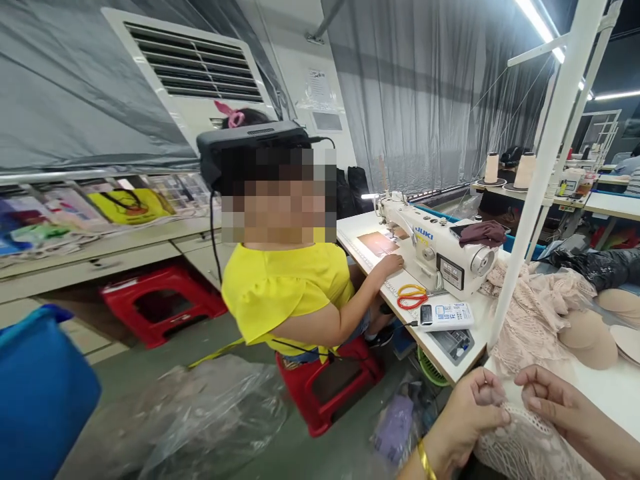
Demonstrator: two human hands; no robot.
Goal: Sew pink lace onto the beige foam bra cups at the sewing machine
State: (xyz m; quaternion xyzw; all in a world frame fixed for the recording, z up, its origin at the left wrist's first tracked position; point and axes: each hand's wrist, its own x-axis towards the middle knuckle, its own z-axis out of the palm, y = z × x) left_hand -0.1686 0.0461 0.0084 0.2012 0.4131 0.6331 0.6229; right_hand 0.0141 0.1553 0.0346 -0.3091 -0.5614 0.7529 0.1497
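Note:
At the lower right, my left hand [473, 417], with a gold bracelet at its wrist, pinches the edge of a pale beige lace fabric [530, 447]. My right hand [563, 403] faces it from the right, fingers curled and thumb against the index finger, on the same lace edge. A patterned, scalloped border shows between the two hands, and the lace hangs down below them out of the frame. Just beyond my hands lies a heap of pinkish lace [530, 313] on the table, beside beige bra cups [587, 337].
A co-worker in a yellow top [285, 287] sits on a red stool [327, 390] at a white sewing machine [440, 243]. Orange-handled scissors [413, 297] and a white power bank [447, 315] lie there. A white pole [543, 167] rises before me. Plastic bags [220, 413] cover the floor.

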